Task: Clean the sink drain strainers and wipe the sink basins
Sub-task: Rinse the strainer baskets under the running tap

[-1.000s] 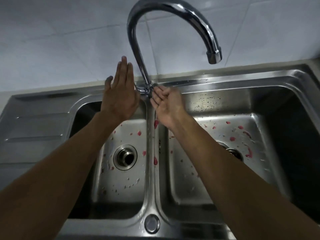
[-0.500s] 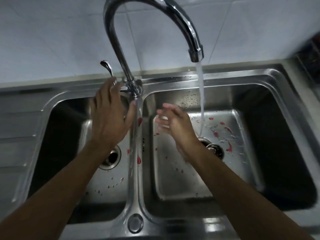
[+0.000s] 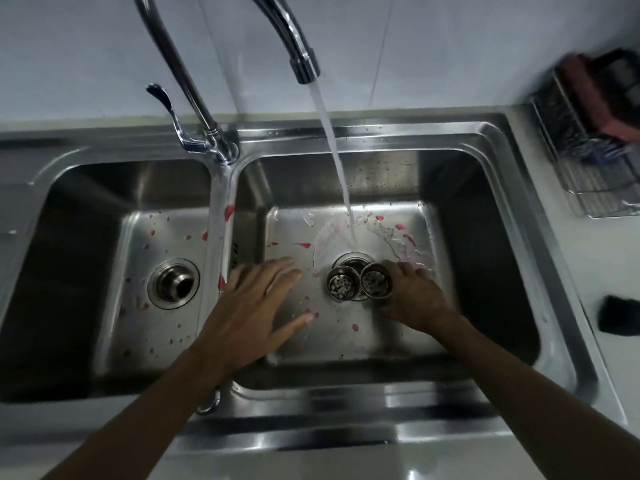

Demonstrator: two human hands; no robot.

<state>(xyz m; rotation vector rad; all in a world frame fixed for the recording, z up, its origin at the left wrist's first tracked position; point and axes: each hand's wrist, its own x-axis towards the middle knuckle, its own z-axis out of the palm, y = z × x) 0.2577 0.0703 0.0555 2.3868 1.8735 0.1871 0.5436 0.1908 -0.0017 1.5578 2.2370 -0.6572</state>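
Head view shows the right hand low in the right basin, with its fingers curled around one drain strainer. The thumb is hidden behind the cup, so I cannot tell how firm the hold is. This strainer is tilted, its perforated disc faces the camera, and it sits just right of the drain opening. The second strainer lies free and touches the first one on its left side, also with the perforated disc showing, at the near edge of the same drain opening. The left hand is over the left part of the right basin, palm down, with fingers straight and spread apart; whether it touches the basin floor I cannot tell. Its fingertips are near the second strainer but apart from it. Water runs from the faucet in a slanted stream and lands just behind the drain opening. Red spots are scattered over the floor of the right basin and also over the left basin, whose drain is open. The faucet lever stands at the divider between the basins. On the counter at the right there is a wire rack with a reddish cloth, blurred, and a small black object lies beside the sink rim
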